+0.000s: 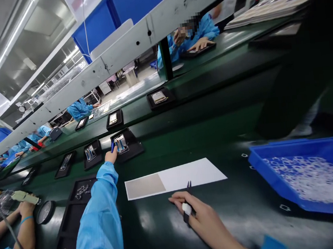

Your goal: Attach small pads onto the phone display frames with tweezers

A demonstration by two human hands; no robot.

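- Left hand (110, 155): stretched out in a blue sleeve toward the far side of the bench (215, 135), fingers closed on a small blue tool (112, 146); the tool stands nearly upright above the knuckles, its long axis running toward the far edge.
- Black carrier tray (133, 144): lies just beside the left hand, on the far strip of the bench; a phone frame (121, 143) rests in it, long axis pointing away from the person, tilted slightly leftward. The blue tool's tip is at the frame's near left corner; contact cannot be told.
- Right hand (198, 216): rests on the near part of the bench, fingers together on dark tweezers (188, 189); a white cot covers one fingertip. The tweezers run from the grip toward the far edge, tips projecting beyond the fingers.
- White sheet (189, 173): flat on the bench, long axis parallel to the near edge, its left part grey; the tweezer tips reach its near edge.
- Blue bin (280, 184): toward the right end of the bench, holding small pale rings.
- More black trays with frames lie in a row leftward.
- No writing or brand is legible.
- Co-worker's hand (25, 208): at the left end, on a screwdriver.
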